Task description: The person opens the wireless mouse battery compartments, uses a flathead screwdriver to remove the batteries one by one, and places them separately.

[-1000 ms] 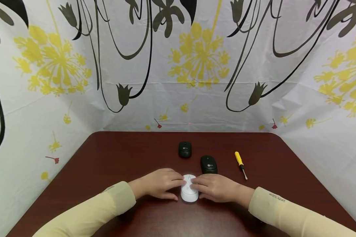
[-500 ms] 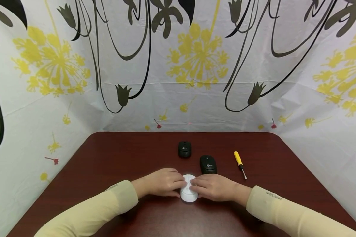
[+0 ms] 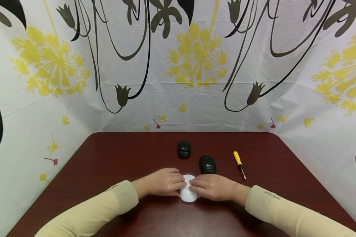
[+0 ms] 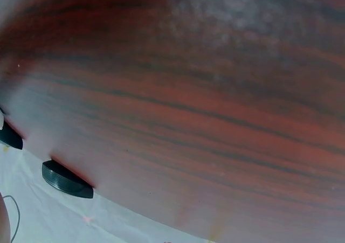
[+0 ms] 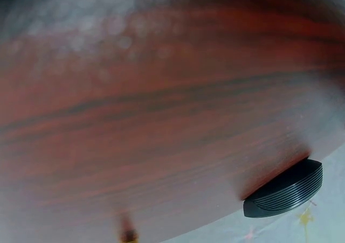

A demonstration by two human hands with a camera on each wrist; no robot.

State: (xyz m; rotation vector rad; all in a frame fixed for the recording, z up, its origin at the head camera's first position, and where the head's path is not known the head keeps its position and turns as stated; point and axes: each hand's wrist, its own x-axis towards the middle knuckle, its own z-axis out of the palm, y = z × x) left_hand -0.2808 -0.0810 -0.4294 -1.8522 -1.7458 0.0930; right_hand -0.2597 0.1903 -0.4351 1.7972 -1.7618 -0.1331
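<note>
A white computer mouse point(image 3: 188, 197) sits at the middle of the table, its buttons facing away from me. My left hand point(image 3: 163, 182) holds it from the left, fingertips on its top edge and the thumb at its lower side. From the right, my right hand point(image 3: 215, 187) holds it too, with fingers bent over the top edge. The right thumb is mostly hidden under that hand. Just beyond the right hand lies a black mouse point(image 3: 207, 164), its near end close to the knuckles. Neither wrist view shows the white mouse clearly.
Farther back stands a second black mouse point(image 3: 184, 149). To the right lies a screwdriver point(image 3: 238, 161) with a yellow handle, its tip pointing toward me. The dark red wooden table point(image 3: 130, 151) is backed by a white flowered curtain point(image 3: 178, 108).
The left thumb has come in from beside the white mouse to its lower side. The right hand keeps its hold, and the white mouse stays in place. The view has shifted very slightly.
</note>
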